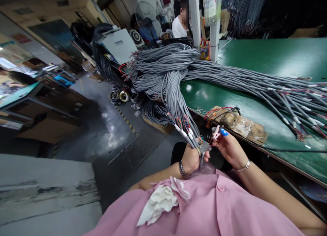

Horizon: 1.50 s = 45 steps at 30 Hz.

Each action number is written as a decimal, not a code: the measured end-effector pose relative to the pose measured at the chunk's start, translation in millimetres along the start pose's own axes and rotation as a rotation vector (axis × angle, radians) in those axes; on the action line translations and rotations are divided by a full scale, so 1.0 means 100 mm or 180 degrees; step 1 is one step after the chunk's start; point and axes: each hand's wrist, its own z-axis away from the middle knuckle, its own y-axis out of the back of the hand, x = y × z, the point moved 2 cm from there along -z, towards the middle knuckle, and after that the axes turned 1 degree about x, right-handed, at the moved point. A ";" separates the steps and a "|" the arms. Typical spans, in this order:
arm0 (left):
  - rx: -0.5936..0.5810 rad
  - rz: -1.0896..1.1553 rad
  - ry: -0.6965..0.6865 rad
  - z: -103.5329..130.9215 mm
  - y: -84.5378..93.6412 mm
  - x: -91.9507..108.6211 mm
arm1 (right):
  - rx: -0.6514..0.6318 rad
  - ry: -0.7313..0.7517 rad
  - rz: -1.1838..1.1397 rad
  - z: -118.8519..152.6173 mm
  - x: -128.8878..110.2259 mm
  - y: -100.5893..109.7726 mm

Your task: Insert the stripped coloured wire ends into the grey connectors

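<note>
My left hand (192,158) is closed around the ends of several grey cables (187,135), with a grey wrap on its thumb or finger. Thin coloured wires (203,139) fan out of the cable ends just above it. To its right, my right hand (230,149) pinches a small pale pink and white piece (216,132) that looks like a connector or clip. A blue wrap (224,132) covers one of its fingertips. Red wires run between the two hands. The held cables hang down from a large grey bundle (166,71).
A green table (258,52) carries more grey cables with stripped ends (301,110). A worn wooden block (240,125) with red and black wires lies at its near edge. Behind a white post (195,21) sits a person (178,26). Boxes and a fan (148,19) stand beyond.
</note>
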 end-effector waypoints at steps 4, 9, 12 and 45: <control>0.0024 0.0017 -0.0017 -0.05 -0.06 0.02 | 0.0045 0.0114 0.0102 -0.04 0.02 0.07; 0.0041 0.0069 0.0056 -0.13 -0.09 -0.01 | -0.0075 -0.0026 0.0102 -0.13 0.08 0.15; 0.0039 0.0117 0.0064 -0.15 -0.10 -0.03 | -0.0212 -0.0183 -0.0066 -0.16 0.09 0.12; 0.0250 0.0358 -0.0205 -0.08 -0.10 0.01 | 0.0154 -0.0261 0.0154 -0.05 -0.01 0.10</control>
